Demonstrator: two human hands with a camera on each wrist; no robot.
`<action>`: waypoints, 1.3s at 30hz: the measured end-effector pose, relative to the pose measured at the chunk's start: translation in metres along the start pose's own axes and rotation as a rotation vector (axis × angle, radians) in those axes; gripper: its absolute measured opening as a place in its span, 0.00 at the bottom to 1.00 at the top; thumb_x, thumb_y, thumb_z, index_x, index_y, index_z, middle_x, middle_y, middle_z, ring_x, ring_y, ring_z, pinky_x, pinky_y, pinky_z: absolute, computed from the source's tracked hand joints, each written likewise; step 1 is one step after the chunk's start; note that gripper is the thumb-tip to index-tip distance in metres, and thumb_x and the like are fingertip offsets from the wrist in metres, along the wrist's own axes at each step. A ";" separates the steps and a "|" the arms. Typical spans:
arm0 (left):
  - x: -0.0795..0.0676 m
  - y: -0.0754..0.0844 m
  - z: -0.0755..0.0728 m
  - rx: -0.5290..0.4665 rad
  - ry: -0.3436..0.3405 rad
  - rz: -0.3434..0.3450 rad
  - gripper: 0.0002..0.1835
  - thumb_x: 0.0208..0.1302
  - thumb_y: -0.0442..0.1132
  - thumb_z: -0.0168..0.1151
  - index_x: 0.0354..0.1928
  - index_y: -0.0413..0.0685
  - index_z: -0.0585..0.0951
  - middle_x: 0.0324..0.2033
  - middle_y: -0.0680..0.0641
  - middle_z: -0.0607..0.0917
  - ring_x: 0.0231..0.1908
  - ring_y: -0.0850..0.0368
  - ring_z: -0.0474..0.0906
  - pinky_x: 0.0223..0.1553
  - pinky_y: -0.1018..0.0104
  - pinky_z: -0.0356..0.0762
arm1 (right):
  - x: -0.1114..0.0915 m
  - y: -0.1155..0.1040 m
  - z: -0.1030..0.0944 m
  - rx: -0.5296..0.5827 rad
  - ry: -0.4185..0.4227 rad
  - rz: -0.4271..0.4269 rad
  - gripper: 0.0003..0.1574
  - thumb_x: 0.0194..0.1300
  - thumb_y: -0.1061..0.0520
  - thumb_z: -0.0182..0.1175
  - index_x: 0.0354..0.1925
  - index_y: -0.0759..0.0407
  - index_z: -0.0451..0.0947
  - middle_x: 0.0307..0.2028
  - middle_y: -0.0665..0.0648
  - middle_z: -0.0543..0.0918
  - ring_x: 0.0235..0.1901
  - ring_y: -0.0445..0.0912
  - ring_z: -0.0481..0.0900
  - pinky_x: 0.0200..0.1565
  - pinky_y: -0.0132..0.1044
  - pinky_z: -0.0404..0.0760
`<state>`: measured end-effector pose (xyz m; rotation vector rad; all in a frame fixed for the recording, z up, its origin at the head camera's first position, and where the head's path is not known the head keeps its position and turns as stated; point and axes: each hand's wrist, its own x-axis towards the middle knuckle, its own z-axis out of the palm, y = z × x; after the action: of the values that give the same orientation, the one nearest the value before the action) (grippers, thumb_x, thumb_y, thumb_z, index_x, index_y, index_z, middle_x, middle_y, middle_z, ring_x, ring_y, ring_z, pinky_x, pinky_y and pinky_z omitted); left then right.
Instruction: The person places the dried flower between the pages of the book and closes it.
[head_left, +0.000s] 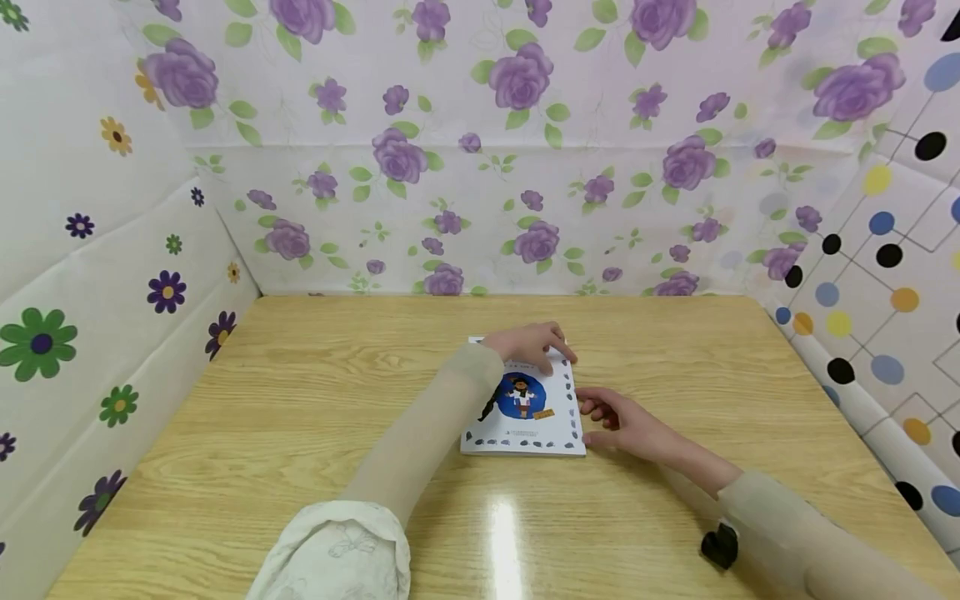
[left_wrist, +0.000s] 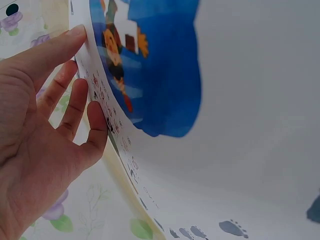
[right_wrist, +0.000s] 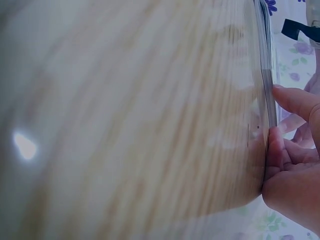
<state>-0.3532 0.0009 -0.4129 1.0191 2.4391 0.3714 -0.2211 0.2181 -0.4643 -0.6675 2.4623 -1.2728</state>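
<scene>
A thin white book (head_left: 558, 408) lies flat on the table, its cover bearing a round blue picture with a small figure and a border of grey footprints. My left hand (head_left: 525, 343) reaches across the upper part of the cover, its fingers extended toward the top right corner. In the left wrist view the fingertips (left_wrist: 95, 112) and thumb are right at the cover's edge. Beside the book's right edge is my right hand (head_left: 630, 427), resting low on its side with loosely bent fingers. Its thumb tip touches the page edges (right_wrist: 270, 100) in the right wrist view.
The wood-grain table (head_left: 337, 375) reflects a bright light near its front. Floral sheeting (head_left: 465, 183) hangs behind it, with patterned sheets at the left and right sides. A black strap piece (head_left: 720, 546) hangs from the right forearm.
</scene>
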 end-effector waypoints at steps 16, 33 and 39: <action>-0.007 -0.002 0.002 0.021 0.028 0.030 0.26 0.68 0.36 0.61 0.67 0.62 0.75 0.68 0.47 0.67 0.64 0.49 0.69 0.64 0.57 0.69 | 0.002 -0.003 0.004 -0.008 0.011 0.005 0.44 0.63 0.59 0.67 0.71 0.68 0.60 0.52 0.63 0.75 0.46 0.49 0.69 0.43 0.28 0.69; -0.047 -0.013 -0.015 0.161 0.071 0.073 0.27 0.70 0.31 0.57 0.69 0.52 0.72 0.67 0.43 0.69 0.65 0.48 0.71 0.62 0.59 0.72 | 0.004 -0.006 0.007 0.005 0.056 0.040 0.41 0.62 0.59 0.68 0.69 0.69 0.64 0.51 0.63 0.76 0.46 0.48 0.71 0.44 0.28 0.71; -0.087 -0.025 -0.023 0.196 0.140 0.104 0.25 0.70 0.34 0.59 0.68 0.49 0.73 0.66 0.43 0.71 0.65 0.47 0.70 0.67 0.54 0.70 | 0.001 -0.011 0.000 -0.005 0.119 0.078 0.34 0.68 0.58 0.62 0.68 0.67 0.66 0.53 0.64 0.79 0.48 0.47 0.76 0.48 0.29 0.76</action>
<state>-0.3265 -0.0811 -0.3764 1.2451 2.5942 0.2488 -0.2193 0.2122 -0.4552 -0.5045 2.5597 -1.3125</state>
